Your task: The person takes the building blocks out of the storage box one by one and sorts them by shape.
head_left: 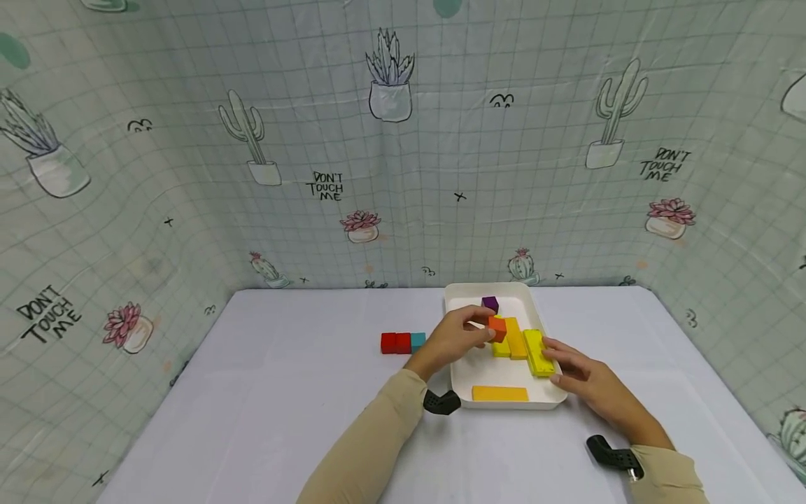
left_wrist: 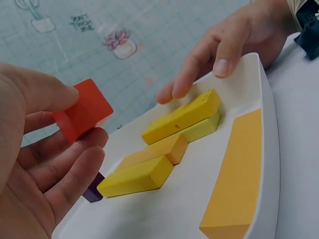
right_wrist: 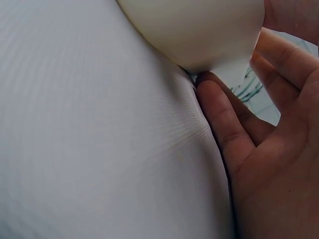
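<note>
My left hand pinches an orange-red cube between thumb and fingers, raised above a white tray. The left wrist view shows the cube up close, tilted, clear of the blocks below. At the tray's right side, my right hand holds the rim, some fingertips over it and others against the outer wall. Beside those fingers, a yellow block lies on a paler one. Left of it are an orange-yellow block and another yellow block, partly hidden in the head view by the cube.
A purple cube sits toward the tray's far end, and an orange-yellow block lies along its near wall. Left of the tray, two red cubes and a teal cube form a row on the white table. Patterned cloth surrounds the table.
</note>
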Motion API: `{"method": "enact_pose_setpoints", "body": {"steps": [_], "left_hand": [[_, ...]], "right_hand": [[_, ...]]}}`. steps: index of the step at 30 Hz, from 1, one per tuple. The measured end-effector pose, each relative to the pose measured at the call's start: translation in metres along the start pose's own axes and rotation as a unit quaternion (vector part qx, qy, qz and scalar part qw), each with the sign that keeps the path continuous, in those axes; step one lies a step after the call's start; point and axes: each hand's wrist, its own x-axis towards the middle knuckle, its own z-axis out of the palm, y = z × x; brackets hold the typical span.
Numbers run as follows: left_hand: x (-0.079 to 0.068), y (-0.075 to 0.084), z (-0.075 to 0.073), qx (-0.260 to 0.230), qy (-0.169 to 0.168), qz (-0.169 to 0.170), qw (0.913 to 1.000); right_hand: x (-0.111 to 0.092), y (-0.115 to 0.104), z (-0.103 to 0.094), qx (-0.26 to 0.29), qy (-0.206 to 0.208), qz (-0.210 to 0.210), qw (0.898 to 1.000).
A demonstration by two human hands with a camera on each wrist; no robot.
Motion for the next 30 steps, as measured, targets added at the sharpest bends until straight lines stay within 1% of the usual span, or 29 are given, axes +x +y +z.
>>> {"method": "enact_pose_setpoints", "body": {"steps": [3,11,17,25,30], "left_hand": [[-0.001,0.000,-0.002,0.003,0.002,0.005,1.0000],[-0.005,-0.005,-0.007,0.002,0.015,-0.013,0.9998],[-0.009,-0.008,-0.013,0.002,0.020,-0.019,0.9996],[-0.018,-0.014,-0.031,0.010,0.042,-0.011,0.9990],[-0.026,-0.020,-0.040,0.001,0.055,-0.015,0.9983]], "right_hand": [[0.000,0.000,-0.001,-0.001,0.000,0.001,1.000],[0.000,-0.003,-0.001,-0.002,-0.002,0.000,1.000],[-0.001,-0.003,0.000,-0.004,-0.001,0.012,1.000],[-0.001,0.002,0.005,0.011,0.005,-0.003,1.000],[-0.001,-0.001,0.003,0.006,0.005,0.002,1.000]]}}
